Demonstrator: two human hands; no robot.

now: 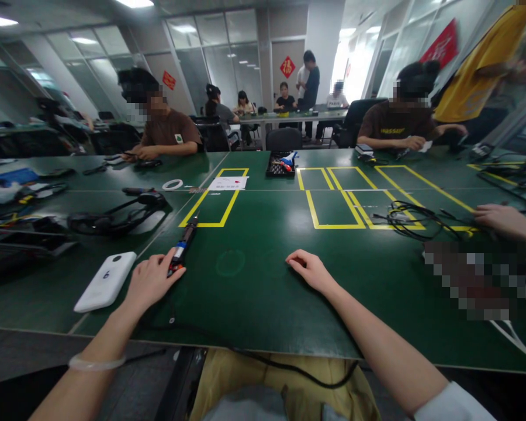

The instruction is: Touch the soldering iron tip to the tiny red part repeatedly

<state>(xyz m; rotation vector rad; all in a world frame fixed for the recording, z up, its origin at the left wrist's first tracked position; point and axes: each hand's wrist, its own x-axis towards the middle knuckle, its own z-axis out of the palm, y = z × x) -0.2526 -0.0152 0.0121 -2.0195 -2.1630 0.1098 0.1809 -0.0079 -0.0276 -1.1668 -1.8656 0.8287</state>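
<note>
Left of centre in the frame, the left hand [155,278] pinched the tool [186,237] near its lower end between thumb and fingers, seemingly to keep it pointing safely outward. At centre right, the right hand [313,270] rested loosely curled and bare on the surface [249,304], perhaps for support. The white device [105,282] lay lower left, presumably within reach.
</note>
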